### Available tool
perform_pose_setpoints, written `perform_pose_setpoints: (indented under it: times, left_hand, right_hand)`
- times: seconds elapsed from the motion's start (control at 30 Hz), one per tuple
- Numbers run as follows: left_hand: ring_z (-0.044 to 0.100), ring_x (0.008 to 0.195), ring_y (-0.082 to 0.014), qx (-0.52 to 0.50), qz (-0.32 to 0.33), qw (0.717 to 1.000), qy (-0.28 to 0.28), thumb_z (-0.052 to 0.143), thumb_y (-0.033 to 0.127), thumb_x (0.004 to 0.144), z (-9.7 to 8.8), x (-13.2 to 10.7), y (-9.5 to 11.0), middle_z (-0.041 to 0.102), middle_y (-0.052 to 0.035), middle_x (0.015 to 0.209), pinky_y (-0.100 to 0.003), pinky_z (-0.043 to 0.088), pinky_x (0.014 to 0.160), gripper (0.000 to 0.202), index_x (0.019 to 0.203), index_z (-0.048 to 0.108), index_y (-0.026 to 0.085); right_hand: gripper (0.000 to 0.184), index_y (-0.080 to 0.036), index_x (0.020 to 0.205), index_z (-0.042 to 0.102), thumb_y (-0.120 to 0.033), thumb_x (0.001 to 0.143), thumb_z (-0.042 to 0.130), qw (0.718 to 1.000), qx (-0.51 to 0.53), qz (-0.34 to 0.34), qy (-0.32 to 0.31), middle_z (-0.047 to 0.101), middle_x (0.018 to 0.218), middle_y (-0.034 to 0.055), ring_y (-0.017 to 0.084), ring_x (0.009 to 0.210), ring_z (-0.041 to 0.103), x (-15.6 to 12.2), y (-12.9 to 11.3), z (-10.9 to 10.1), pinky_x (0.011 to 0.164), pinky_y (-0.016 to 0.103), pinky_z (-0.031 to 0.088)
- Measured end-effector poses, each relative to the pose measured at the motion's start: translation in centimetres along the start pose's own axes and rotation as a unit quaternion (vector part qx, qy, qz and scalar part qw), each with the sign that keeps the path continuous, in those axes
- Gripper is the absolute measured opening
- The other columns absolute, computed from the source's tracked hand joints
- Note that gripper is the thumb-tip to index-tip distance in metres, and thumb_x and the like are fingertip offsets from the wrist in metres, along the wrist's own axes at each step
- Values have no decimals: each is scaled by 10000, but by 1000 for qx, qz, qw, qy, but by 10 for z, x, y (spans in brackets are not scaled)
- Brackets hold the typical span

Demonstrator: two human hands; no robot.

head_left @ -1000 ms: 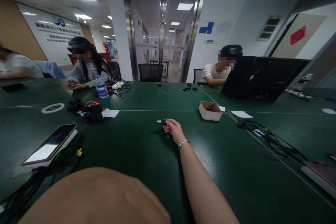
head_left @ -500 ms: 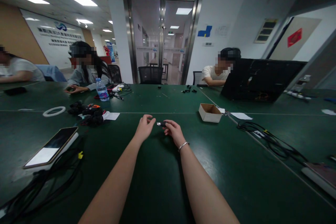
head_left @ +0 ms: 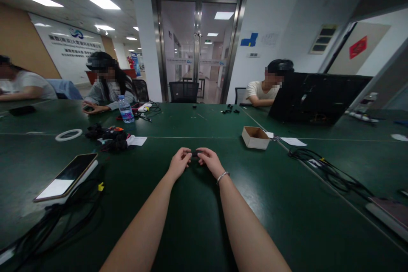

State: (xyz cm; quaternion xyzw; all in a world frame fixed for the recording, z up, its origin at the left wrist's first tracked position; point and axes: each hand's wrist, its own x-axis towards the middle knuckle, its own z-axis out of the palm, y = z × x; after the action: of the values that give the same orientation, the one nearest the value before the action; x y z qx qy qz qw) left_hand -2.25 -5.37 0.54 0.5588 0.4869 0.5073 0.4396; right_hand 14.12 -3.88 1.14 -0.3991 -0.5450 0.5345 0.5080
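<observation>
In the middle of the green table, a small black USB stick [head_left: 195,153] sits between my two hands. My right hand [head_left: 208,160], with a silver bracelet at the wrist, pinches its right end between thumb and fingers. My left hand [head_left: 179,163] is closed at the left end, thumb and fingertips touching it. The silver metal plug is hidden now, behind the left fingertips or covered. Whether a separate small part sits in the left fingers I cannot tell.
An open cardboard box [head_left: 255,137] stands to the right, near coiled black cables [head_left: 328,170]. At left lie a phone [head_left: 66,176], more cables, a white ring [head_left: 69,135] and a dark bundle [head_left: 111,138]. A water bottle [head_left: 126,110] stands beyond. Several people sit around the table.
My left hand has moved right and slightly down to meet the USB stick. Its metal plug, visible before, is now hidden. My right hand has stayed nearly in place.
</observation>
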Motion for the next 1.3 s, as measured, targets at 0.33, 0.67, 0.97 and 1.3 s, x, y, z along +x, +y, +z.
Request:
perform_pose_setpoints:
  times: [0.33,0.67,0.97,1.3]
  left_hand:
    - [566,752,-141,14,33,999,-21,630,355,738,-4,-1,-4,589,-33,841,-211,466,576,265,923,596,170]
    - [577,630,-122,22,-99,995,8,562,363,815,5,17,1,638,-44,744,-202,424,526,232,870,620,145]
    - [586,716,-140,23,-5,999,29,578,371,788,7,5,-1,630,-38,802,-185,413,518,242,930,608,178]
    - [610,728,-142,29,-7,999,23,502,415,854,8,6,0,624,-60,972,-196,455,513,286,1052,569,220]
  right_hand:
    - [314,-145,931,688,-274,649,731,999,9,6,31,663,658,9,98,527,571,-1,2,0,516,218,479]
    - [331,-142,912,683,-285,621,745,997,27,8,66,648,616,-5,98,520,572,1,4,0,516,222,477]
    - [303,-150,907,676,-291,643,728,997,42,13,62,649,610,-4,92,492,561,2,6,1,487,213,465]
    - [287,-145,899,667,-300,667,733,998,28,21,51,642,590,1,92,471,548,2,5,3,462,202,451]
